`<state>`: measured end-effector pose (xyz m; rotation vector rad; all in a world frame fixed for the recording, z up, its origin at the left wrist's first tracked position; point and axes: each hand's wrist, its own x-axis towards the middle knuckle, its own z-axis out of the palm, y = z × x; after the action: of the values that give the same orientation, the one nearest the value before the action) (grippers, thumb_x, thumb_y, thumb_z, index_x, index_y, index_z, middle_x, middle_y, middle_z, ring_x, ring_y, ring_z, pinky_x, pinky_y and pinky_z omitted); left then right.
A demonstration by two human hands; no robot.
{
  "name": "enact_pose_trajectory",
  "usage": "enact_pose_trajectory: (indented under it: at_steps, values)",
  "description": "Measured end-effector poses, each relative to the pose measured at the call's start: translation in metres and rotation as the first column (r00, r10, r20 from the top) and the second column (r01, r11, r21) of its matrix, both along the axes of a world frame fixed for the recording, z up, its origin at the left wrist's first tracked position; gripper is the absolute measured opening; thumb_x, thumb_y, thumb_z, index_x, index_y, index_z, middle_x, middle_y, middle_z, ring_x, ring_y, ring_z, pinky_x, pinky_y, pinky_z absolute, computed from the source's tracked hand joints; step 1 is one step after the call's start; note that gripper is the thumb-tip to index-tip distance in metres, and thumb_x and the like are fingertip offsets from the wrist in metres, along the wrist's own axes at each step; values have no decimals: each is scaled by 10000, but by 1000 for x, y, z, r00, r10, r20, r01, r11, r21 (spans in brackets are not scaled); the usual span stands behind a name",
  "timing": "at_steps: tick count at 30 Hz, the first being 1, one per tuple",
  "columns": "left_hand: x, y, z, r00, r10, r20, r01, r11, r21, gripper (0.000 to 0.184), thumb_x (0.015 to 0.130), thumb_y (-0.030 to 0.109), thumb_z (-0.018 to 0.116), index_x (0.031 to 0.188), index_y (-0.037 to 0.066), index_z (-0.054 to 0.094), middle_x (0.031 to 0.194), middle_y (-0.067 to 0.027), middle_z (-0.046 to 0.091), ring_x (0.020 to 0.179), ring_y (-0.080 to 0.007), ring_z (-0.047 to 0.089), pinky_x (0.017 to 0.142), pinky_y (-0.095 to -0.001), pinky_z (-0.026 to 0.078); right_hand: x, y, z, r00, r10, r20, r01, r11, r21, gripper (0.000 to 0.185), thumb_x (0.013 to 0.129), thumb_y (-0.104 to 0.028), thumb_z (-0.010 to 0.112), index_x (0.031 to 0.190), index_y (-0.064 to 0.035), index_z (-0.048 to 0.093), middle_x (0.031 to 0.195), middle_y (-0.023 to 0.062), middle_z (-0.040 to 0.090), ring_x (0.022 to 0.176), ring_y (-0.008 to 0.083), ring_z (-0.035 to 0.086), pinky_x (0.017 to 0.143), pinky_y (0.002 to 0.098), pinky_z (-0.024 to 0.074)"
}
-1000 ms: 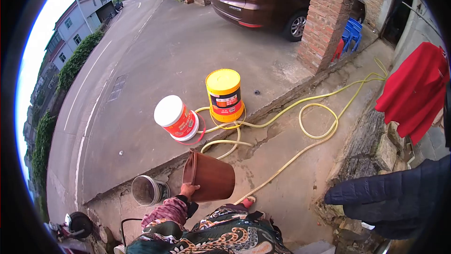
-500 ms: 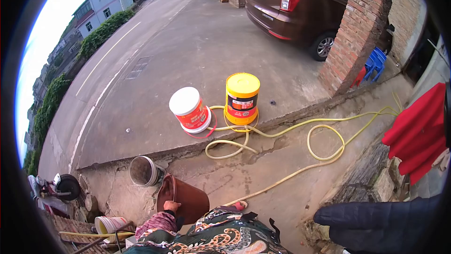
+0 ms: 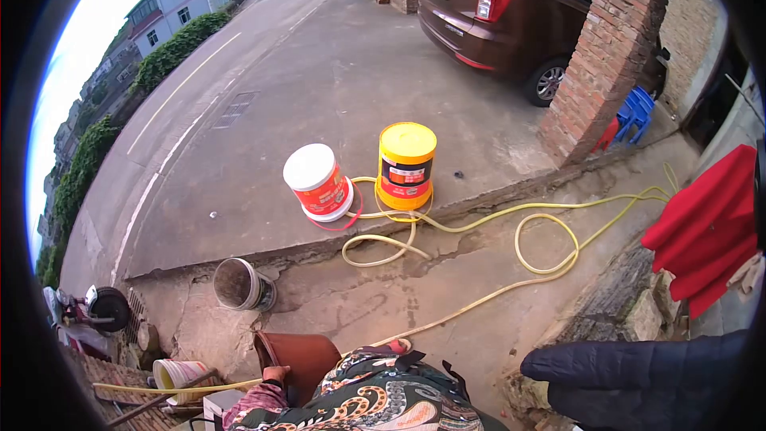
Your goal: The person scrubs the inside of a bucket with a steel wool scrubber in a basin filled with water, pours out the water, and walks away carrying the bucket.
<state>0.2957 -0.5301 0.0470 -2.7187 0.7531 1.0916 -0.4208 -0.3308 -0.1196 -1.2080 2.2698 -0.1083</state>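
Note:
My left hand [image 3: 276, 373] is closed on the rim of a brown bucket [image 3: 307, 359], which is tilted close against my patterned clothing at the bottom. My right hand is not in view. An old pale bucket [image 3: 266, 291] leans on the ground just beyond the brown one, its open mouth facing me. Farther off, a white bucket with a red label [image 3: 323, 192] stands beside a yellow bucket [image 3: 405, 180], both with lids on. A yellow hose [image 3: 479, 298] winds over the concrete past them.
A brown car [image 3: 495, 24] is parked behind a brick pillar [image 3: 602, 64]. On the right hang a red cloth [image 3: 702, 228] and a dark padded garment [image 3: 638, 383]. Another bucket [image 3: 177, 375] and a wheeled vehicle [image 3: 108, 309] are at the lower left. A raised concrete edge crosses the ground.
The brown bucket, held in my left hand, has moved down and left, closer to my body. The view has shifted, bringing the lower-left bucket into sight.

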Motion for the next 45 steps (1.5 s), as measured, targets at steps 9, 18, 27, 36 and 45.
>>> enact_pose_trajectory:
  at_steps: [9,18,27,36,45]
  values:
    - [-6,-48,-15,993,23,-114,-25,1000,-15,466,900,447,602,1179,77,651,1158,-146,668,1062,-324,641,904,-417,493,1,-8,17,987,-158,37,154,984,86,262,875,-403,566,811,-162,644,824,84,654,749,305,601,656,498,440]
    - [-3,-100,-19,946,-318,-55,317,948,-35,401,869,402,638,1162,130,663,1108,-110,695,1069,-289,649,897,-384,505,35,-77,56,955,-280,93,278,960,31,269,860,-391,576,781,-146,652,785,67,656,720,274,613,644,463,459]
    - [-16,-113,-2,988,-152,-4,152,987,-42,579,756,520,727,1039,15,710,1135,-163,678,1085,-277,633,959,-337,462,41,-107,63,955,-277,103,277,961,12,277,845,-380,587,752,-129,660,747,50,659,692,243,625,632,427,478]
    - [-30,-99,20,999,49,8,-47,986,-159,634,688,474,812,1107,15,685,1194,-166,651,1146,-274,603,997,-329,445,36,-108,57,967,-234,99,237,971,-16,286,830,-368,598,722,-113,668,708,32,661,664,212,636,619,392,498]
    - [-43,-92,44,985,-161,67,171,968,-183,431,698,407,797,843,7,729,897,-199,708,887,-329,682,816,-384,519,36,1,43,988,70,-141,-102,965,-241,295,815,-356,609,692,-97,676,670,15,664,635,181,648,607,356,517]
